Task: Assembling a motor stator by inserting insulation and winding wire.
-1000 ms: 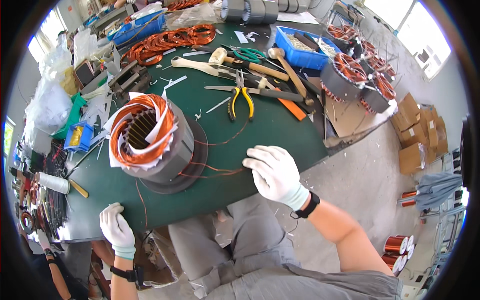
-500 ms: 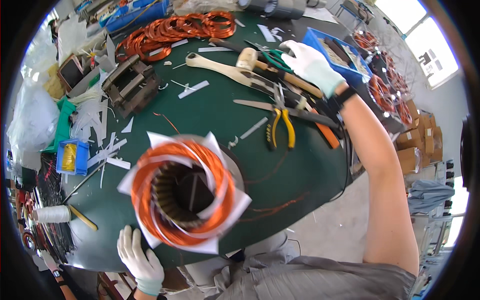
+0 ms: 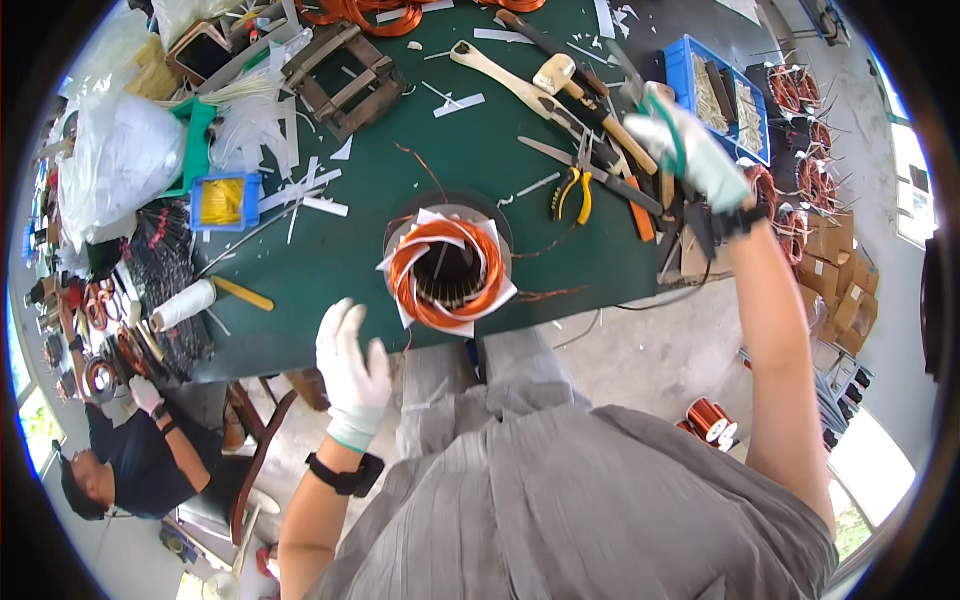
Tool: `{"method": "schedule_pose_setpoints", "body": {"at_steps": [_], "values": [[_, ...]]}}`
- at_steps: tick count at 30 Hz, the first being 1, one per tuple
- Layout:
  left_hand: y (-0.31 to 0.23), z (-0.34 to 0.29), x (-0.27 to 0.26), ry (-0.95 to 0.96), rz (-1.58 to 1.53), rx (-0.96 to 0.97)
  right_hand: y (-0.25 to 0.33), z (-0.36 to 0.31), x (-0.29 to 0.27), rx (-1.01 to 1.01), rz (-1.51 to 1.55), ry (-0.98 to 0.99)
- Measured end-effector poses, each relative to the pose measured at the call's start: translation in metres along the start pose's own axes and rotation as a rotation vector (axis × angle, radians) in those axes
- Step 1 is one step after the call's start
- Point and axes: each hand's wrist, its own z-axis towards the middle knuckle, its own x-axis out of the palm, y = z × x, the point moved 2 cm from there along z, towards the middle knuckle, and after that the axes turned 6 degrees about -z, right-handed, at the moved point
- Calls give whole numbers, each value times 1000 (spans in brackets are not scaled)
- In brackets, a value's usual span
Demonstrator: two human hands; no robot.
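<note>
A motor stator (image 3: 487,292) with orange copper windings and white paper pieces sticking out stands near the table's front edge. My left hand (image 3: 353,370), in a white glove, is just off that edge to the left of the stator, fingers extended and holding nothing. Over the tools on the right, my gloved right hand (image 3: 705,165) is closed around green-handled scissors (image 3: 672,130); their blades point up and left, slightly blurred. Below and left of that hand lie yellow-and-black pliers (image 3: 574,195), a white-headed mallet (image 3: 555,74) and a pale wooden-looking tool (image 3: 500,75).
A blue bin (image 3: 770,140) stands at the far right, beside copper coils (image 3: 795,90). On the left are a metal frame (image 3: 345,80), paper strips, a small blue box (image 3: 252,215), a thread spool (image 3: 183,305) and a yellow stick (image 3: 243,293). A co-worker (image 3: 150,450) sits at lower left.
My right hand has picked up the green-handled scissors from among the tools and lifted them. My left hand has come away from the table's edge. The view has shifted, making the stator look smaller.
</note>
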Motion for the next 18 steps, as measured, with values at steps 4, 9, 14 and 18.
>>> {"method": "schedule_pose_setpoints", "body": {"at_steps": [4,9,14,18], "values": [[-94,41,-3,132,-104,451,-45,-106,70,-274,-358,259],[-99,55,54,191,5,382,-62,-175,144,26,-344,129],[-79,60,79,190,-28,423,-44,-185,167,226,-409,92],[-85,62,79,191,-8,487,-36,-187,176,150,-460,55]]}}
